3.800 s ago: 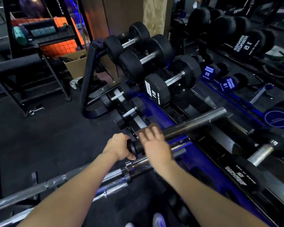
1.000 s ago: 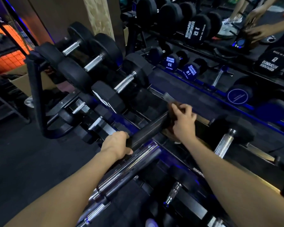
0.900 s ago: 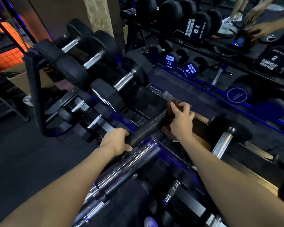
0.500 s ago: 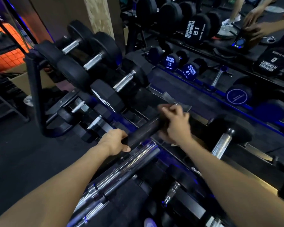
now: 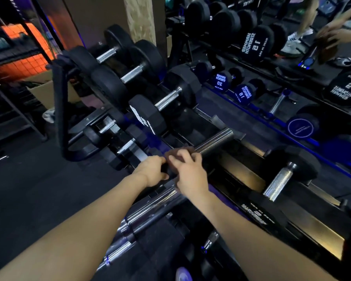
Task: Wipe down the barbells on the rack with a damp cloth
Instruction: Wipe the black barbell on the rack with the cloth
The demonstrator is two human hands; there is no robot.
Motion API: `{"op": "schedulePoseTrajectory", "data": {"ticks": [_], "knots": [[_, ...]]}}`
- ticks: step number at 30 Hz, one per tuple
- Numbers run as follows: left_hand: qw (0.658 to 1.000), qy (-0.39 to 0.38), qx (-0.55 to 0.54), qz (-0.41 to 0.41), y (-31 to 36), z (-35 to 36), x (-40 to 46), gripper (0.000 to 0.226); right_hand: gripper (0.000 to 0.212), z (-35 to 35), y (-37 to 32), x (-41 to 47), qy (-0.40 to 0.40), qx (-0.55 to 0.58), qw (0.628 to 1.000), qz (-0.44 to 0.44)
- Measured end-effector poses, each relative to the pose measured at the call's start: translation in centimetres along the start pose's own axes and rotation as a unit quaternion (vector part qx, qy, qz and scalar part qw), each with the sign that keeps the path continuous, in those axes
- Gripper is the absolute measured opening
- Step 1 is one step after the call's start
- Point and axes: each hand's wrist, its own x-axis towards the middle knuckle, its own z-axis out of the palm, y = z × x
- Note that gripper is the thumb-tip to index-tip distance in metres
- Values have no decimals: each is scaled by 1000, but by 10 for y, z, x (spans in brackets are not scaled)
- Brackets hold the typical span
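A barbell lies slanted across the dumbbell rack, its chrome sleeve point(image 5: 214, 140) pointing up and right. My left hand point(image 5: 153, 171) grips the bar just below the sleeve. Right beside it, my right hand point(image 5: 187, 169) is wrapped round the sleeve's near end with a dark brown cloth point(image 5: 183, 150) under its fingers. The two hands nearly touch. Two more chrome bars point(image 5: 150, 207) run down to the lower left beneath my arms.
Black dumbbells point(image 5: 166, 102) fill the upper rack tiers, and one with a knurled handle point(image 5: 280, 182) sits to the right. A mirror behind shows numbered dumbbells and another person's hands point(image 5: 332, 31). The rack's black end frame point(image 5: 59, 110) stands left, above dark floor.
My right hand has slid the cloth down the sleeve toward my left hand, baring the chrome end. The left hand kept its grip on the bar.
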Motion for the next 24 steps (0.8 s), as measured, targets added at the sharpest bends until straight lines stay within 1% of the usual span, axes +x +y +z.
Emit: {"op": "schedulePoseTrajectory", "data": {"ticks": [2, 4, 6, 9, 12, 14, 15, 17, 19, 21, 24], "knots": [[999, 31, -15, -12, -14, 4, -15, 28, 69, 7, -18, -7, -7, 8, 1000, -10], [996, 72, -34, -37, -33, 9, -37, 35, 68, 13, -34, -14, -15, 9, 999, -28], [992, 107, -29, -57, -51, 15, -62, 45, 68, 19, -48, -20, -21, 12, 999, -45], [986, 145, -9, -83, -72, 23, -95, 50, 68, 22, -62, -26, -33, 8, 997, -69], [981, 174, 17, -83, -86, 31, -116, 55, 68, 16, -52, -23, -30, -1, 996, -86], [977, 194, 21, -83, -92, 36, -124, 62, 70, 8, -30, -14, -10, -12, 998, -61], [976, 198, 13, -91, -94, 38, -127, 66, 69, 3, -19, -8, 3, -15, 999, -35], [975, 190, -17, -111, -98, 42, -131, 76, 61, -5, -4, 3, 27, -16, 999, 15], [974, 184, -53, -122, -100, 45, -132, 81, 55, -4, -10, 5, 38, -39, 998, 28], [971, 186, -80, -129, -101, 44, -130, 82, 54, 3, -31, -2, 32, -61, 998, 11], [968, 181, -103, -138, -105, 38, -127, 84, 61, 22, -70, -21, 6, -47, 998, -48]]}}
